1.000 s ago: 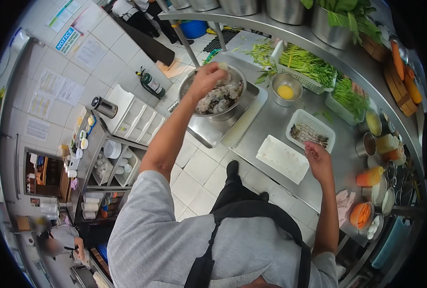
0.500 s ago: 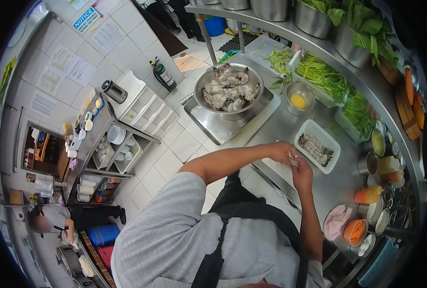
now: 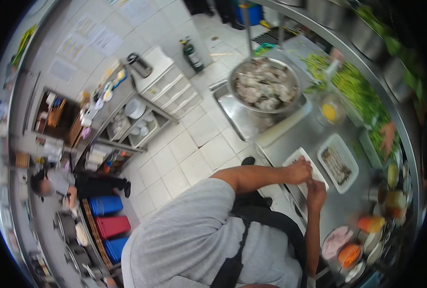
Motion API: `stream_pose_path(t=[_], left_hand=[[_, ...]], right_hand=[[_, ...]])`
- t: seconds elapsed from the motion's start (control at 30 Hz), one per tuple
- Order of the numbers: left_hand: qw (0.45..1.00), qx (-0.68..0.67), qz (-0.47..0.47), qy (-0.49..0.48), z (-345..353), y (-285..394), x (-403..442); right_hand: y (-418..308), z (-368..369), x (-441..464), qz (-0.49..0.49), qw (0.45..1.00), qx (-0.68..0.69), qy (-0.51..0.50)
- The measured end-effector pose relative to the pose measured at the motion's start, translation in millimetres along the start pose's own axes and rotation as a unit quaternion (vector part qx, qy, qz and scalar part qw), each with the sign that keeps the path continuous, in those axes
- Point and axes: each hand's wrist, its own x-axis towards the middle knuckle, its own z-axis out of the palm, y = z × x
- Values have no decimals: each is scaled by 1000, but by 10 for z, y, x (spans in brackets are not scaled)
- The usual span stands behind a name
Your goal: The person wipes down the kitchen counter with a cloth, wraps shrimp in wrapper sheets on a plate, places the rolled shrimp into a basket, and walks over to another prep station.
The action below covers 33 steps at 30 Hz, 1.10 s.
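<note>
My left hand (image 3: 298, 171) is closed, its fingers bunched above the white tray (image 3: 322, 183). Touching its fingertips is my right hand (image 3: 315, 192), also closed; what lies between the fingers is too small and blurred to make out. Just right of the hands, a white perforated basket (image 3: 355, 174) contains shrimp (image 3: 337, 164) laid side by side. A steel colander (image 3: 232, 86) heaped with raw shrimp (image 3: 267, 86) sits farther up, over a metal tray (image 3: 242, 126).
A bowl with yellow liquid (image 3: 328, 112) and baskets of cut greens (image 3: 359, 93) stand beyond. Another person's hands (image 3: 336, 55) (image 3: 389, 138) reach among the greens. A pink cloth (image 3: 336, 241) and orange containers (image 3: 370, 223) are at lower right. A shelf (image 3: 319, 32) overhangs the counter.
My left hand has come from above the colander down to my right hand, and the two now meet over the white tray. The view has turned, shifting the scene rightward. Another person's hand appears over the greens.
</note>
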Motion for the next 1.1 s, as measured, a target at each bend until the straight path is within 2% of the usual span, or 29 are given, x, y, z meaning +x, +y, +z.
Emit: stream_pose_path(t=[0.1, 0.13, 0.2, 0.33, 0.4, 0.63, 0.7, 0.83, 0.9, 0.93, 0.97, 1.0, 1.03, 1.07, 1.1], left_hand=[[999, 24, -18, -12, 53, -2, -46], [999, 24, -22, -17, -10, 39, -53], [998, -60, -22, 5, -104, 95, -93], [997, -63, -43, 8, -38, 100, -96], [997, -56, -40, -20, -23, 120, -71], [999, -11, -34, -33, -18, 171, -57], [999, -9, -45, -1, 81, 163, -49], [997, -39, -50, 37, 129, 117, 10], [998, -11, -46, 41, 212, 109, 67], [998, -15, -46, 34, 267, 83, 109], [998, -6, -40, 44, 270, 101, 126], [999, 14, -35, 0, 282, 83, 177], [999, -53, -10, -3, 78, 116, 149], [999, -41, 13, -11, -39, 92, 145], [994, -98, 45, 24, -185, 91, 108]], right_hand=[[187, 32, 19, -25, 999, 34, -21], [240, 62, 37, -45, 999, 4, -20], [160, 63, 48, -77, 996, -18, -32], [27, 104, 103, -99, 993, -46, -51], [-10, 63, 119, -119, 987, -75, -73], [-206, -27, 228, -103, 974, -167, -112], [-67, -29, 240, -122, 970, -170, -125], [-4, -14, 261, -115, 968, -199, -99], [141, 67, 223, -76, 970, -219, -69], [263, 68, 232, -84, 969, -219, -84], [314, 23, 211, -144, 967, -202, -65], [240, -50, 225, -87, 958, -247, -116], [322, -25, 184, -68, 963, -244, -96], [176, -136, 194, -21, 967, -225, -117], [128, -191, 149, 9, 980, -173, -99]])
